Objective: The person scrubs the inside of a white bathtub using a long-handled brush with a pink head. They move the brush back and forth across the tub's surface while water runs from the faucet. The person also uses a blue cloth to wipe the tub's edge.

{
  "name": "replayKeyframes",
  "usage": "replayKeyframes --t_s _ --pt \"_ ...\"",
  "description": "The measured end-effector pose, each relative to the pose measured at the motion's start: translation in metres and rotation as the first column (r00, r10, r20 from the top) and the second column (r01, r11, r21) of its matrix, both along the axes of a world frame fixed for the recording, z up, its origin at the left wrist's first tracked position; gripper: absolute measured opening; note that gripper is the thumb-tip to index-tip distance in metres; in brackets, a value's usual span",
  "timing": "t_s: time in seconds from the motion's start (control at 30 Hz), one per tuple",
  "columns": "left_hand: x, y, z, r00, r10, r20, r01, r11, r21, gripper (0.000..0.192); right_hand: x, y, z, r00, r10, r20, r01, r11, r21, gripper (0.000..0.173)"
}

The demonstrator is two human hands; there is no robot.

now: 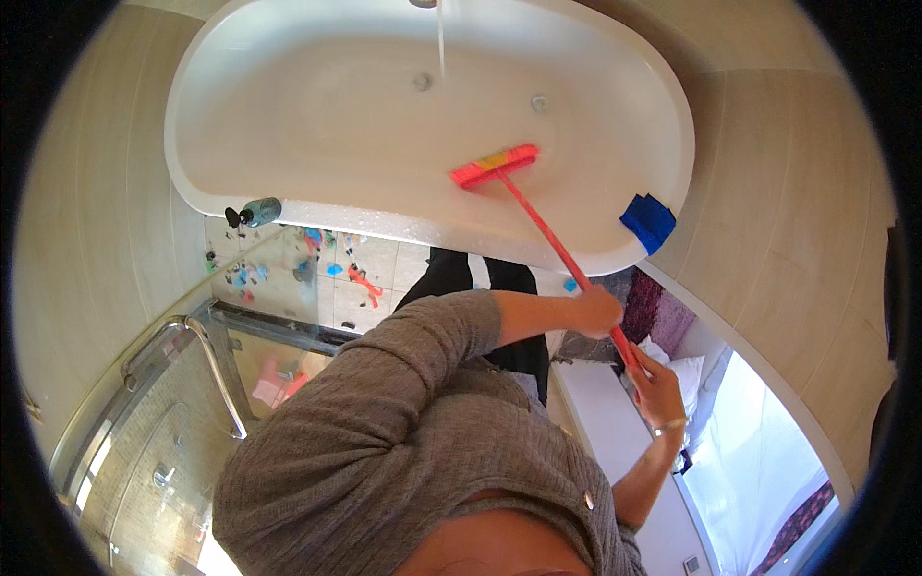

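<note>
A long red broom handle (544, 230) slants across the front rim of a white bathtub (324, 122). My left hand (599, 312) is closed around the handle just outside the rim. Further back, near its upper end, my right hand (657, 389) grips the same handle, a bracelet at the wrist. Inside the tub, the red and yellow broom head (495, 165) rests against the lower inner surface, its bristles slightly blurred. A thin stream of water (441, 43) falls from the tap at the far edge. Two round fittings, one a drain (422, 81), show in the basin.
On the left front rim lies a bottle (261, 212) with a dark pump top. A blue cloth (650, 222) drapes over the right rim. Coloured scraps (366, 282) litter the floor tiles to the left, near a glass shower panel with a metal handle (216, 374).
</note>
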State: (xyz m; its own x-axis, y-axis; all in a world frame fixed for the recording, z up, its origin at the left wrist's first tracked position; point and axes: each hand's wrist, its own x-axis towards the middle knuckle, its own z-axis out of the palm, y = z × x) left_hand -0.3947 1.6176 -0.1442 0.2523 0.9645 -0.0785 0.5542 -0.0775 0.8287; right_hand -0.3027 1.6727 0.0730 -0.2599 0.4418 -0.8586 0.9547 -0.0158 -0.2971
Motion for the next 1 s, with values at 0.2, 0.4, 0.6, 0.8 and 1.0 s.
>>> replayKeyframes --t_s 0.2,0.4,0.6,0.8,1.0 --pt "-0.083 -0.059 -0.085 0.958 0.146 -0.246 -0.170 0.982 -0.080 0.021 -0.053 -0.017 -0.107 0.924 0.337 -0.182 -0.325 0.941 0.093 0.035" --pt "-0.139 -0.098 -0.121 0.950 0.052 -0.309 -0.123 0.969 -0.215 0.015 -0.093 -0.045 -0.148 0.771 0.632 -0.072 -0.615 0.770 0.172 0.036" --pt "-0.011 0.009 -0.084 0.970 0.043 -0.240 -0.067 0.994 -0.091 0.025 0.017 0.043 -0.098 0.864 0.501 -0.051 -0.486 0.855 0.180 0.036" --pt "0.057 0.090 -0.009 0.990 0.140 -0.004 -0.140 0.989 0.047 0.018 0.069 0.106 -0.014 0.920 0.392 -0.008 -0.385 0.907 0.172 0.035" --pt "-0.013 0.045 -0.062 0.906 0.322 -0.276 -0.341 0.940 -0.025 0.015 -0.008 0.083 -0.077 0.799 0.596 -0.084 -0.571 0.794 0.210 0.035"
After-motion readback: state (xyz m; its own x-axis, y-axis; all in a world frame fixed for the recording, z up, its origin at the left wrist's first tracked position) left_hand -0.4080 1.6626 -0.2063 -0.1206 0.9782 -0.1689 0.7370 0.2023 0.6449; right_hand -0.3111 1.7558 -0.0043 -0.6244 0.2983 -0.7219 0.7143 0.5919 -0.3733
